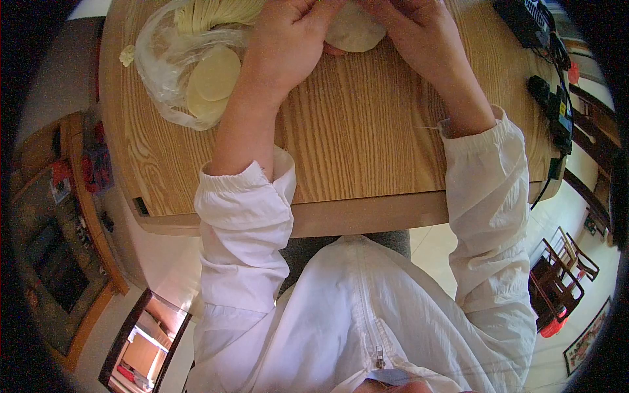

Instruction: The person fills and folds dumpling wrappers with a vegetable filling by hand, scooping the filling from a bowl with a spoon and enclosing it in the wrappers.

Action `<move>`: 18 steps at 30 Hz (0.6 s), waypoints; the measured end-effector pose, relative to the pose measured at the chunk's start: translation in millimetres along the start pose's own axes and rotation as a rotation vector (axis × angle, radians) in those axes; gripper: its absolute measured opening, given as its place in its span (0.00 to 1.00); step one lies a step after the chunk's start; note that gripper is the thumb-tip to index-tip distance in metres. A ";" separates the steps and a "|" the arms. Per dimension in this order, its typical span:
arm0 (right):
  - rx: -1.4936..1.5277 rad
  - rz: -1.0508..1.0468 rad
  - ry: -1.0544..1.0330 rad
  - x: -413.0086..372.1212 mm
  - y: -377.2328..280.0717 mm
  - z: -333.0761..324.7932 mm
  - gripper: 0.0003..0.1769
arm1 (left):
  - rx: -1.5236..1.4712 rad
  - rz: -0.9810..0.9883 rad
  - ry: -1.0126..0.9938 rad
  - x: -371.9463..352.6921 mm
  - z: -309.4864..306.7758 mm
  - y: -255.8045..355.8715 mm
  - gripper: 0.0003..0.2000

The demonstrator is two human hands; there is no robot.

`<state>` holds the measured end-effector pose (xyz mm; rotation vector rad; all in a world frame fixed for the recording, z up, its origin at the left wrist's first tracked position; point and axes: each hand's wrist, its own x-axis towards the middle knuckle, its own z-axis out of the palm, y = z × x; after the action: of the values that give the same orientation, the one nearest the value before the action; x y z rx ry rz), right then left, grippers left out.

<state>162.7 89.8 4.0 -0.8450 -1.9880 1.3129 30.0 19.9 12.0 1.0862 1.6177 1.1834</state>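
At the top edge of the head view, a thin round dough wrapper (357, 31) is held up between my two hands. My left hand (291, 42) grips its left side, with the fingertips partly cut off by the frame. On the right side, my right hand (419, 23) is closed on the wrapper's edge, its fingers also partly out of view. Left of my left wrist lies a clear plastic bag (160, 85) with round dough wrappers (215, 75) in it. A stack of more wrappers (219, 14), seen edge-on, sits at the bag's far end.
The wooden table (367, 144) has its near edge before my lap. A small dough scrap (127, 55) lies beside the bag. At the right edge are a black power adapter (522, 23) and a black power strip (559, 118) with cables. Wooden chairs (553, 281) stand beyond.
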 end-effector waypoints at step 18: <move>-0.130 -0.070 0.037 1.5 -1.9 -1.3 0.09 | 0.181 -0.001 0.046 1.6 -2.7 -4.1 0.15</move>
<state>162.4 91.1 6.4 -0.8454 -2.0725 1.1307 26.3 20.1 8.4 1.1788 1.7885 1.0844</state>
